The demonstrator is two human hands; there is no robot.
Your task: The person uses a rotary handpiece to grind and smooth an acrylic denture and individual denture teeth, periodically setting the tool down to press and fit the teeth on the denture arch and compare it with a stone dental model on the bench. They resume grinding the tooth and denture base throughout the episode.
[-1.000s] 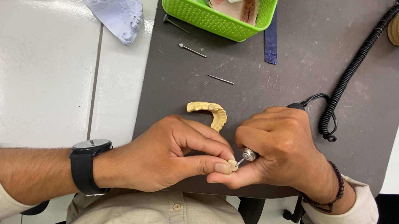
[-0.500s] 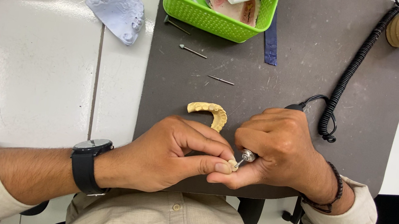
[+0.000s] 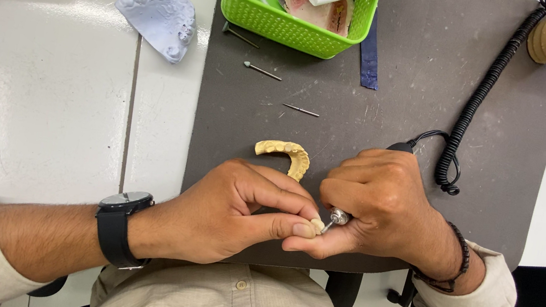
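At the near edge of the dark grey mat (image 3: pixel 400 86), a small pale piece (image 3: pixel 316 225) is pinched by the left hand (image 3: pixel 234 217) while a metal-tipped handpiece (image 3: pixel 336 218) (coiled black cord (image 3: pixel 474 105) trailing) is gripped in the right hand (image 3: pixel 382 204), just below a yellow tooth-arch cast (image 3: pixel 285 154).

On the mat lie two loose burs (image 3: pixel 261 70) (image 3: pixel 300 110), one yellow dental cast (image 3: pixel 285 154), one green basket (image 3: pixel 286 25), and maybe a third bur (image 3: pixel 239 35).

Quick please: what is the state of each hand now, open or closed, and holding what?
Left hand: closed, fingers pinching a small cream piece.
Right hand: closed around a rotary handpiece, its tip at the piece.
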